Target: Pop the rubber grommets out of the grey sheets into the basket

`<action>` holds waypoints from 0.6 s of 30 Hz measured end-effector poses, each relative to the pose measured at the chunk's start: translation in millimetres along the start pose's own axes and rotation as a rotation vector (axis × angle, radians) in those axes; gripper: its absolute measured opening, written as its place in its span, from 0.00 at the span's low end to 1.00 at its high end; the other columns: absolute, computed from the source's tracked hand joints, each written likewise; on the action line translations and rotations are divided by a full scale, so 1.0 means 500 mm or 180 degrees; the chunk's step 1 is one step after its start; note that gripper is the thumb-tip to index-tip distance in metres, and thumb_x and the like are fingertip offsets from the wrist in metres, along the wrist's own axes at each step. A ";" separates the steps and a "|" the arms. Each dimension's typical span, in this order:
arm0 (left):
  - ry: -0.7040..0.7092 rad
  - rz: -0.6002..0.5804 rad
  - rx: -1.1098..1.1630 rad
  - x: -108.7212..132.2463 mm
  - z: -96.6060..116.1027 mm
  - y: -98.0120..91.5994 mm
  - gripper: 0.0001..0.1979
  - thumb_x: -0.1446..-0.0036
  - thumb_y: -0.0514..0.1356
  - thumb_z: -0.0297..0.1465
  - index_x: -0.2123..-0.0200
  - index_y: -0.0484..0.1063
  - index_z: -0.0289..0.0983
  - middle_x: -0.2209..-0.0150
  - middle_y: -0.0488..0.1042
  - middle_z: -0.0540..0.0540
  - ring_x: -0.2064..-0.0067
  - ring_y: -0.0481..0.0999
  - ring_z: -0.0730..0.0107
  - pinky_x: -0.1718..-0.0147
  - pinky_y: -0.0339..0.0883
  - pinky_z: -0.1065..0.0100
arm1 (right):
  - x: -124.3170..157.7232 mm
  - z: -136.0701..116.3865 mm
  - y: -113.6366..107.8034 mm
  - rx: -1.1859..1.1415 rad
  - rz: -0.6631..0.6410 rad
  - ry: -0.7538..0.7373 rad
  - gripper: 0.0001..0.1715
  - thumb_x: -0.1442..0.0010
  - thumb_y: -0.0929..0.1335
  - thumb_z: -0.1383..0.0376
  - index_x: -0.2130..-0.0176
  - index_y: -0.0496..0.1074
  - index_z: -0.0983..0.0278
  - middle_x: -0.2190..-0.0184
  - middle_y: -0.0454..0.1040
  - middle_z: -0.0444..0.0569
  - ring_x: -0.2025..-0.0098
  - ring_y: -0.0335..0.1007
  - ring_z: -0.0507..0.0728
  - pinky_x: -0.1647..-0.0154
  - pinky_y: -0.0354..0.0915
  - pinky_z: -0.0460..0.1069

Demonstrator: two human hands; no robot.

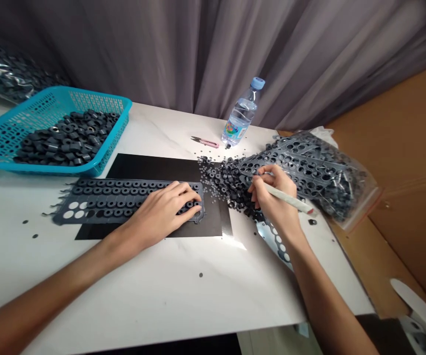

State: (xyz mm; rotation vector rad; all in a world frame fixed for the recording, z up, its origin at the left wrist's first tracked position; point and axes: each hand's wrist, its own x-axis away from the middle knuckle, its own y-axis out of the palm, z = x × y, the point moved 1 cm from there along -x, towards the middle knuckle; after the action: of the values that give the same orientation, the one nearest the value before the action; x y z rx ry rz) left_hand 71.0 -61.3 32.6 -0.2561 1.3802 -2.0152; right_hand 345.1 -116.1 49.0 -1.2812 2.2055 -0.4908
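Palm down with fingers loosely spread, the left hand (172, 209) lies on the right end of the grey ring sheet (63, 203), which overlaps the black mat (142, 166). Right of the mat, the right hand (276, 206) curls beside the loose rings (231, 172), holding a pale stick (290, 199) pen-wise; its tip is hidden, and whether the fingertips also pinch a ring is unclear.

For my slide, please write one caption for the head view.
Left hand on a sheet of rings; right hand holding a pale tool near dark loose parts.
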 end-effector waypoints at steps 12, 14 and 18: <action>0.0068 0.0049 0.0066 0.001 -0.001 0.001 0.12 0.26 0.55 0.37 0.50 0.77 0.41 0.52 0.78 0.46 0.49 0.76 0.59 0.51 0.70 0.60 | 0.005 -0.002 0.003 -0.0195 -0.0112 -0.0056 0.10 0.34 0.68 0.62 0.53 0.66 0.58 0.75 0.75 0.41 0.81 0.66 0.52 0.82 0.59 0.45; 0.0107 0.0073 0.0072 0.001 0.001 -0.001 0.12 0.26 0.55 0.36 0.50 0.77 0.41 0.52 0.78 0.45 0.49 0.75 0.59 0.51 0.70 0.60 | 0.009 -0.009 0.006 -0.0387 -0.0168 -0.0015 0.09 0.34 0.69 0.62 0.55 0.66 0.58 0.75 0.75 0.41 0.82 0.65 0.51 0.83 0.59 0.44; 0.0080 0.0088 0.0093 0.000 -0.001 -0.002 0.13 0.26 0.54 0.36 0.50 0.78 0.40 0.52 0.79 0.45 0.49 0.75 0.58 0.50 0.70 0.60 | 0.038 -0.037 0.039 -0.1028 -0.0982 0.0239 0.06 0.34 0.69 0.61 0.60 0.69 0.61 0.74 0.75 0.43 0.80 0.69 0.51 0.83 0.64 0.44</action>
State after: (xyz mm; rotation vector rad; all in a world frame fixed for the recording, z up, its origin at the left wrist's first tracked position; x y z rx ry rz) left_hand 70.5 -60.5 33.3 -0.1984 1.3616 -2.0206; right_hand 313.0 -122.6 47.9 -1.8165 2.2213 -0.3059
